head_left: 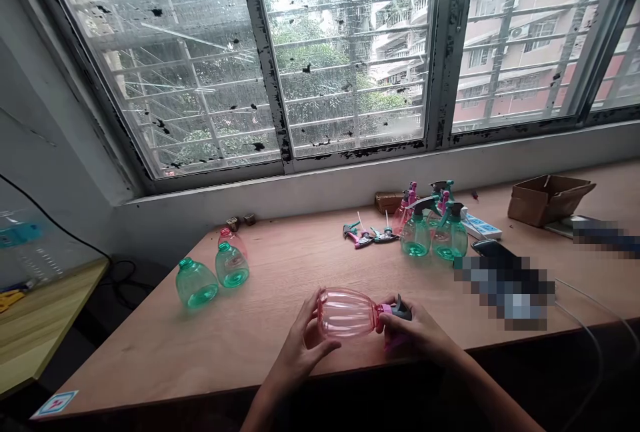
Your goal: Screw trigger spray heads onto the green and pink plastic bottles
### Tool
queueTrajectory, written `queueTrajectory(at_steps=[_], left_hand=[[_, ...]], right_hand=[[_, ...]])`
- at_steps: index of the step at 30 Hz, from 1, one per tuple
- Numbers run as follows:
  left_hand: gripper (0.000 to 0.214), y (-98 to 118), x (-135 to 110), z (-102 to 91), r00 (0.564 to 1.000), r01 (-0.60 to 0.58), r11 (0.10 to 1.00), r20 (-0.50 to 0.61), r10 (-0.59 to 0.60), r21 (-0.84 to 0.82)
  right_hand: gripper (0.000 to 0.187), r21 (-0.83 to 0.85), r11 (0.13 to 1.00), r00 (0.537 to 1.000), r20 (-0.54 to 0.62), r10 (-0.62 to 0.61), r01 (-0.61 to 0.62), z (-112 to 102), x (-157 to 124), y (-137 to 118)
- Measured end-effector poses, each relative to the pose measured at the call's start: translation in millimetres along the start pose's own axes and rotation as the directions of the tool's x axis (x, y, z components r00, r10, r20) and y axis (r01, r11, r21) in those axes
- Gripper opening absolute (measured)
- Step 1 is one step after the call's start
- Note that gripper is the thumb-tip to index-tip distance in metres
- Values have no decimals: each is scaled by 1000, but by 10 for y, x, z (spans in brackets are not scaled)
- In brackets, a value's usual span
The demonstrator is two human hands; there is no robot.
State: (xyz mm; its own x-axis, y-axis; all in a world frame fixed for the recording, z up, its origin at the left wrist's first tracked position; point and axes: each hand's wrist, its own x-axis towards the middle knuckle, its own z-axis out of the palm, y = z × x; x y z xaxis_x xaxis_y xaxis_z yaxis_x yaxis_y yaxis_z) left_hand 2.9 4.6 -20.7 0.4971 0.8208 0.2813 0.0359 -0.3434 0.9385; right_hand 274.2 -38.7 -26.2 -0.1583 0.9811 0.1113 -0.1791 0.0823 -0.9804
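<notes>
A clear pink spray bottle (347, 314) lies on its side in the air over the table's front edge, its base to the left. My left hand (305, 339) cups the base, with the thumb below and the fingers behind. My right hand (413, 329) is closed round the neck and the grey and pink spray head (400, 311). Some of the right fingers are hidden behind the spray head. Beyond my hands, two loose spray heads (373, 235) with dip tubes rest on the wooden table (280, 252).
Two green bottles (196, 283) without spray heads stand at the left, a pink bottle (237, 242) behind them. Several bottles with spray heads (416, 235) cluster at the back right. Near them are a power strip (483, 224), a dark phone (495, 253) and an open cardboard box (543, 202).
</notes>
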Motion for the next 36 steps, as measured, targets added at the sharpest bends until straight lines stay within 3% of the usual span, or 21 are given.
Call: queueTrajectory(at_steps=[3, 9, 13, 15, 18, 21, 23, 27, 29, 31, 33, 36], left_hand=[[84, -17, -10, -7, 999, -29, 999, -31, 31, 45], [83, -23, -12, -9, 1000, 5, 999, 8, -4, -41], [81, 41, -14, -22, 996, -87, 986, -23, 91, 141], [84, 32, -19, -21, 992, -113, 981, -36, 120, 155], [93, -17, -21, -9, 999, -25, 1000, -21, 25, 15], [90, -24, -18, -2, 999, 43, 998, 11, -42, -38], [89, 16, -22, 1, 1000, -5, 999, 9, 4, 45], [85, 153, -68, 29, 975, -216, 930, 24, 219, 298], [81, 222, -103, 52, 967, -252, 917, 49, 249, 311], [89, 278, -134, 75, 976, -218, 953, 57, 211, 209], [96, 319, -154, 97, 991, -131, 991, 29, 131, 0], [88, 372, -169, 142, 997, 43, 969, -58, -59, -245]], right_hand=[[40, -8, 1000, 1000, 10, -7, 7, -5, 8, 30], [38, -44, 999, 1000, -13, -5, 5, -20, 20, 78], [40, -7, 1000, 1000, -6, 16, -16, -17, 24, 75], [41, 15, 1000, 1000, -4, 27, -27, -6, 17, 62], [40, -1, 1000, 1000, 4, 13, -13, 18, -5, 30], [41, -11, 1000, 1000, 21, 11, -10, 26, -19, 4], [42, 3, 1000, 999, 23, 31, -31, 13, -17, -6], [42, 33, 997, 997, 25, 74, -75, -20, -19, -21], [42, 41, 997, 998, 8, 63, -63, -8, -48, -30], [42, 17, 1000, 999, -28, 26, -25, 34, -108, -49], [40, -116, 991, 996, -59, -68, 61, 102, -196, -86], [36, -444, 858, 959, 8, -285, 258, 226, -338, -163]])
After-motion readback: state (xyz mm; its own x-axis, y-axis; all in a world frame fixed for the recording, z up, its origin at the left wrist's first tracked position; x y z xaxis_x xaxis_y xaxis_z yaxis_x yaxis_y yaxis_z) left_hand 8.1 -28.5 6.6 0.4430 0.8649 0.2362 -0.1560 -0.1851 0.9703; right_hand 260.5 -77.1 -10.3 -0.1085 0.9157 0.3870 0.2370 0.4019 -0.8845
